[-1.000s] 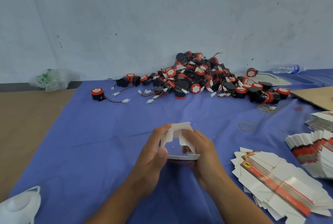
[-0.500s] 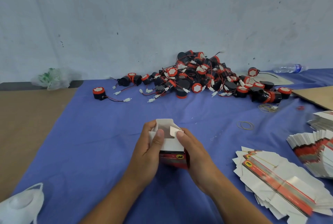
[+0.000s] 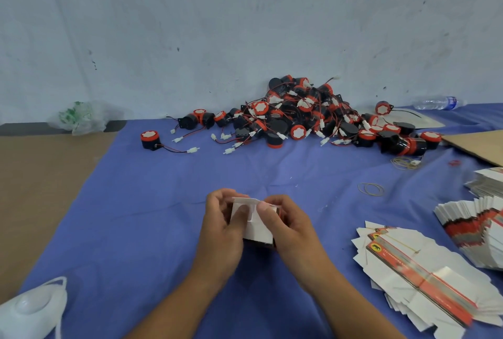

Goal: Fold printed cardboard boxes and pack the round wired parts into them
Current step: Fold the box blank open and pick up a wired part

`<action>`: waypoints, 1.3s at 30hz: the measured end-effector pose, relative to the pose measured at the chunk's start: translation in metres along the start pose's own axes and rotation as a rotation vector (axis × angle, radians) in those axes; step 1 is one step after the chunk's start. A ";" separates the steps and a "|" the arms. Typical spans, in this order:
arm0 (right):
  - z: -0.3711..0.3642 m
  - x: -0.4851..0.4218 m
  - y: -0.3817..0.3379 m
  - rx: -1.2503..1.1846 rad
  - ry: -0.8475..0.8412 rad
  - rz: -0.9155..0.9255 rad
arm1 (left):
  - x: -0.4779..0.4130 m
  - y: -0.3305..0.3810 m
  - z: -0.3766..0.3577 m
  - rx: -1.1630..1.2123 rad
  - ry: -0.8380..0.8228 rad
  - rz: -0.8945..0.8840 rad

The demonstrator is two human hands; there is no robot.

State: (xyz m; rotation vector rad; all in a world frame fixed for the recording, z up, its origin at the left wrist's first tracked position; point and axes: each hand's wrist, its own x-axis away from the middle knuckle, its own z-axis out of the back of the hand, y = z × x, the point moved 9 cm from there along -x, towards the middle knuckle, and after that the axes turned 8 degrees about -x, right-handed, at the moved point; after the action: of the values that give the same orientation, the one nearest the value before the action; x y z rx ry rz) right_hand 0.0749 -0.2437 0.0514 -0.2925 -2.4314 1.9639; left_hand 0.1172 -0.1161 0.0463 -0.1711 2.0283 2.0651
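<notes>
Desk (image 3: pixel 163 216) w/ blue cloth: parts (image 3: pixel 307 118) heaped along the far edge, flats (image 3: pixel 419 281) stacked by the right edge. The box (image 3: pixel 257 227) is near the front edge, mid-desk, btwn my hands. Left hand (image 3: pixel 221 232) curled round its left side, right hand (image 3: pixel 288 229) round the right, thumbs pressing the white end flaps down. So imo I'm closing one end. Next: tuck the flap w/o creasing it, then grab a part.
</notes>
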 end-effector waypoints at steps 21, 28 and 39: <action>-0.019 0.008 -0.005 -0.501 -0.130 -0.159 | 0.025 0.067 -0.022 -0.578 -0.161 -0.670; -0.006 0.003 -0.005 -0.344 -0.143 -0.185 | 0.027 0.070 -0.024 -0.547 -0.210 -0.694; -0.010 0.005 0.005 -0.268 -0.154 -0.171 | 0.028 0.067 -0.011 -0.473 -0.195 -0.750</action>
State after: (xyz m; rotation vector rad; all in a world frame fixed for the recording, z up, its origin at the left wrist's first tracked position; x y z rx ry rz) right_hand 0.0721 -0.2322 0.0478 0.0689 -2.7124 1.6516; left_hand 0.0726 -0.1256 0.1043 -0.6660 1.0788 1.8974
